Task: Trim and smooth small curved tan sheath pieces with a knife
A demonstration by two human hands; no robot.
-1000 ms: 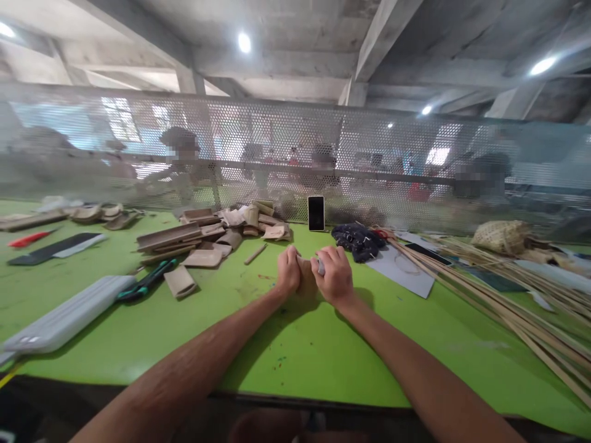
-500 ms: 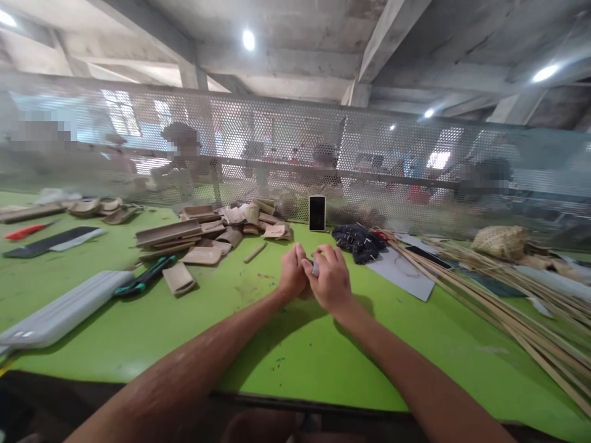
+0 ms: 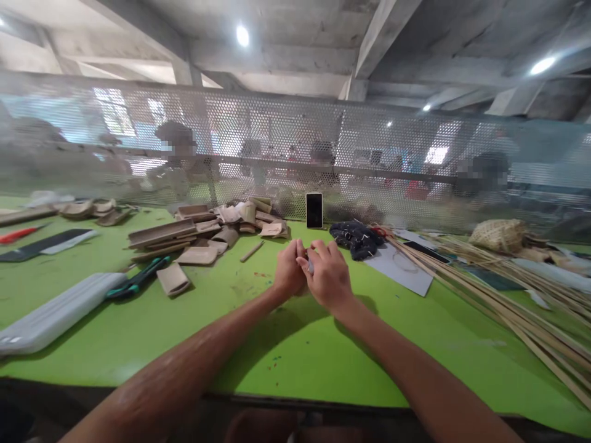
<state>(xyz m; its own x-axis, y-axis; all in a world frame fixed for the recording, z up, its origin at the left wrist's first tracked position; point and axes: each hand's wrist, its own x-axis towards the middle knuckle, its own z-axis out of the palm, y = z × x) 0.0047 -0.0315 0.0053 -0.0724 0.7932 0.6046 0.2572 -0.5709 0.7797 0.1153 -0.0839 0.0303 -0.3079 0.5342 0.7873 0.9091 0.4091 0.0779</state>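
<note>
Above the middle of the green table [image 3: 295,363], my two hands meet with fingers curled. My right hand [image 3: 327,275] is closed around a small greyish-white thing [image 3: 311,267], most of which its fingers cover. Pressed up against it, my left hand [image 3: 290,269] is closed too, and whatever it grips is hidden. Beyond the hands a phone [image 3: 314,210] stands upright. A short thin stick [image 3: 252,251] lies to the left of my left hand, and a dark cloth bundle [image 3: 355,239] sits just past my right hand.
Curved bamboo pieces [image 3: 198,255] are heaped at back left, near a green-and-black handled tool [image 3: 138,278] and a long white case [image 3: 64,312]. Long bamboo strips [image 3: 498,307], paper [image 3: 401,271] and a woven piece [image 3: 497,235] occupy the right. A perforated metal screen [image 3: 277,141] borders the back.
The view has shifted slightly, so everything on the table sits a little further left and higher or lower. My hands stay together, their fingers changing position only slightly.
</note>
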